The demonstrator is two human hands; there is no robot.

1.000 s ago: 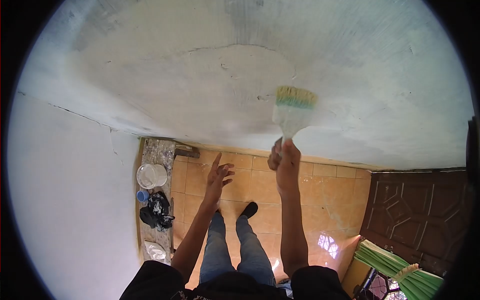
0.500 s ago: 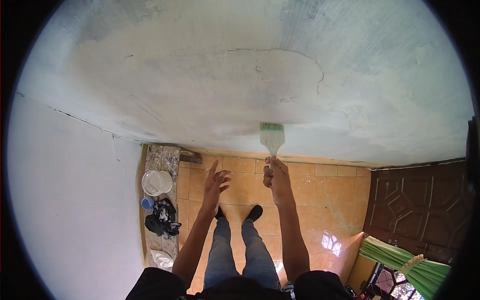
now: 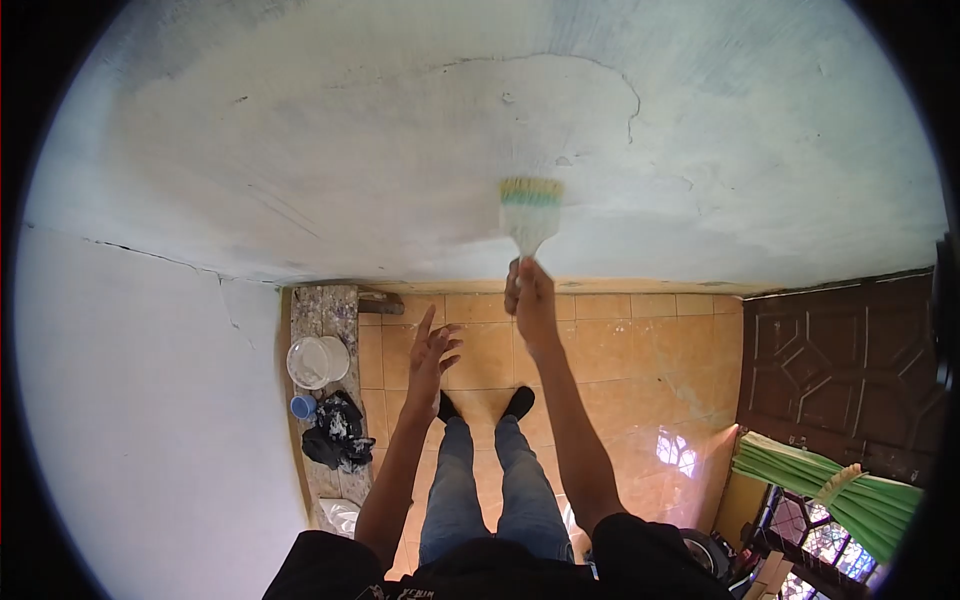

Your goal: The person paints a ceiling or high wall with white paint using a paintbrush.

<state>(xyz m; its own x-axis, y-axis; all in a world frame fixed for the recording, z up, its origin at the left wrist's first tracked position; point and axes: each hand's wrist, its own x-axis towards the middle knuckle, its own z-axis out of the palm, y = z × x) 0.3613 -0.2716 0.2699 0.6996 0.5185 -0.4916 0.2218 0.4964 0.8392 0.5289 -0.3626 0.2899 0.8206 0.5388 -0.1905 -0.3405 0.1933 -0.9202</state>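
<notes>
My right hand (image 3: 531, 298) grips the handle of a wide paintbrush (image 3: 531, 212), fingers wrapped round it. Its bristles point up and away from me, over the whitish wall (image 3: 400, 150), and look pale yellow with a green band. A long curved crack runs across the wall above the brush. My left hand (image 3: 432, 352) is held out over the floor with nothing in it, its fingers apart and the index finger stretched toward the wall.
Along the left wall stands a paint-spotted wooden bench (image 3: 325, 308) bearing a white tub (image 3: 318, 361), a blue cup (image 3: 303, 406) and a black plastic bag (image 3: 340, 435) with white smears. Orange tiles (image 3: 640, 350) cover the floor. At right are a brown panelled door (image 3: 840, 380) and a green curtain (image 3: 830, 490).
My right hand has carried the paintbrush upward and slightly left along the wall. My left hand stays nearly in place. The view has tilted a little.
</notes>
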